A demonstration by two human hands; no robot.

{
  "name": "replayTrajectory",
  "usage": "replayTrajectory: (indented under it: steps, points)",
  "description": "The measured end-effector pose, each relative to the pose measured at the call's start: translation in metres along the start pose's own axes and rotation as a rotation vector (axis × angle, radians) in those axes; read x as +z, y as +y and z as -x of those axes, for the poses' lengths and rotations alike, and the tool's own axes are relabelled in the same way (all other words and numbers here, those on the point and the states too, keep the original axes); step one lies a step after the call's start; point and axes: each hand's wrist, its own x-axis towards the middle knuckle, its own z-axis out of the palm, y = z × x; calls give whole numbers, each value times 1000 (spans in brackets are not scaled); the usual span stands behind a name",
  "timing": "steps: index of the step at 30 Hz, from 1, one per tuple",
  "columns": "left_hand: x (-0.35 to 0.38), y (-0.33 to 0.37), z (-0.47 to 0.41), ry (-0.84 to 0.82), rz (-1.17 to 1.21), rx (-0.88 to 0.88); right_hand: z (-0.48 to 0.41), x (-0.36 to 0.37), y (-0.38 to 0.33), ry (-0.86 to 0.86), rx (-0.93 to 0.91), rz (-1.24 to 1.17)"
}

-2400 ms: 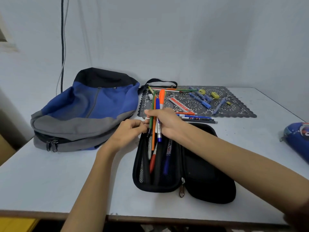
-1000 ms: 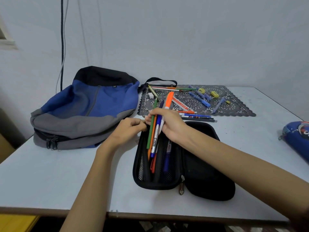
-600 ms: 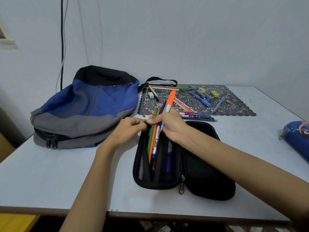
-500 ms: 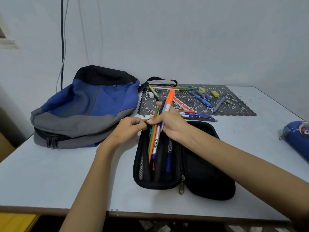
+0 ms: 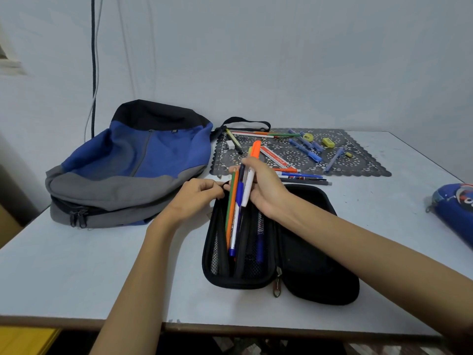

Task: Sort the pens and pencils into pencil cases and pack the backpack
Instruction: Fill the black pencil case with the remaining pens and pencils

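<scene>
A single head-worn view looks forward and down across the bench from its near edge, close over it, facing the wall at 12 o'clock.

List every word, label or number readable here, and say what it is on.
None can be read for sure.
Red and white box: white lettering, too blurred.
White pen with blue tip, over the black pencil case: dark print, too small.
Backpack tag: too small.

The left hand pinches, the right hand grips.
</scene>
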Motion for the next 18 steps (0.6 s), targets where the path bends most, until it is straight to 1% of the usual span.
replayTrajectory:
  steps: [6,12,18]
  points:
    - [1,1,1,9,3,9,0,0,2,26,1,44]
    - [0,2,1,11,-10,-15,-1,1,2,56,12,-28]
    - [1,4,2,13,-4,-26,-2,0,5,117,-56,-7]
